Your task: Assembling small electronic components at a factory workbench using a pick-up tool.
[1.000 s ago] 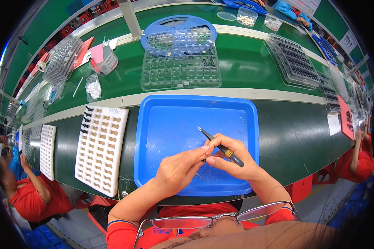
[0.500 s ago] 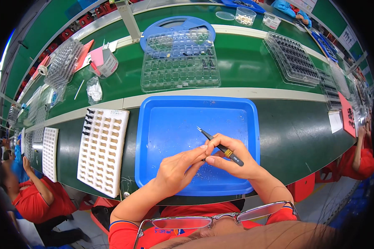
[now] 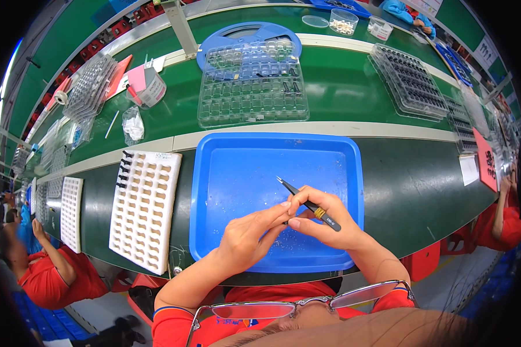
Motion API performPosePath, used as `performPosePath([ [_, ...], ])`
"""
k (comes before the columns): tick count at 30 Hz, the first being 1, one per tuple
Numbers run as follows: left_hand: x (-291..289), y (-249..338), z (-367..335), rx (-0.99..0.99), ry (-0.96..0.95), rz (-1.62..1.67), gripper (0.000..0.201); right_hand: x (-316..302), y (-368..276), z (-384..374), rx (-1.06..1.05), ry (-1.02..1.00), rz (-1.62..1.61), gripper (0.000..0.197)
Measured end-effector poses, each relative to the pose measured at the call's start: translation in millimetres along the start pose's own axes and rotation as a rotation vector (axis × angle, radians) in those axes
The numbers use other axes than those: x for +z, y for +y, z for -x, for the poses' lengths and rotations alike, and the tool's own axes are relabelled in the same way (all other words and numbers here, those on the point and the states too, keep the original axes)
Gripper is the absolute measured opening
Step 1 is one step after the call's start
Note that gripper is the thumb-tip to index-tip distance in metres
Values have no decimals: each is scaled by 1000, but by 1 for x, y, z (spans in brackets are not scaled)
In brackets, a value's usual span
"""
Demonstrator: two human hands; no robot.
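Note:
Above a blue tray, my two hands meet at the fingertips. My right hand grips black tweezers with a yellow band, their tips pointing up and left, apart from anything. The fingers of my left hand are pressed together, touching the right fingertips. A small dark bit shows between the hands; most of it is hidden by fingers, so its kind cannot be made out. Left of the tray lies a white foam tray with rows of shaped slots; several small black parts sit in its far left column.
Beyond the blue tray are a clear blister tray over a blue reel, stacked trays of black parts and a clear tub. Another foam tray stands further left. Co-workers in red sit at both sides.
The whole view has shifted very slightly. Both hands and the tweezers keep nearly the same pose. At the lower left, a dark shape near the floor has changed place.

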State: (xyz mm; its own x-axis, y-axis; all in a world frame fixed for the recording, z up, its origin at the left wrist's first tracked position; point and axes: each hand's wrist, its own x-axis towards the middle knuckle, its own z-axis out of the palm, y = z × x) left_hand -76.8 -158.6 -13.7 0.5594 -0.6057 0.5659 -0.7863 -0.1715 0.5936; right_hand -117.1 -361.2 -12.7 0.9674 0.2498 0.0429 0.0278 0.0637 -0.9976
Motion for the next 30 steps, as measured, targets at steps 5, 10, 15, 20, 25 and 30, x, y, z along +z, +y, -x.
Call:
performPosePath([
  [5, -1, 2, -1, -50, 5, 29, 49, -3, -5, -1, -16, 24, 35, 19],
  [10, -1, 0, 2, -141, 71, 24, 47, -19, -6, -3, -51, 388, 84, 27],
  [15, -3, 0, 2, -152, 39, 32, 47, -32, 2, 10, 213, 289, 219, 21],
  [20, -3, 0, 2, -167, 43, 48, 48, -27, 3, 6, 99, 305, 564, 17],
  [25, -3, -1, 2, -180, 44, 39, 48, -30, 7, 5, 88, 319, 545, 17],
  [30, -3, 0, 1, -179, 42, 33, 47, -30, 15, 0, 42, 383, 502, 16],
])
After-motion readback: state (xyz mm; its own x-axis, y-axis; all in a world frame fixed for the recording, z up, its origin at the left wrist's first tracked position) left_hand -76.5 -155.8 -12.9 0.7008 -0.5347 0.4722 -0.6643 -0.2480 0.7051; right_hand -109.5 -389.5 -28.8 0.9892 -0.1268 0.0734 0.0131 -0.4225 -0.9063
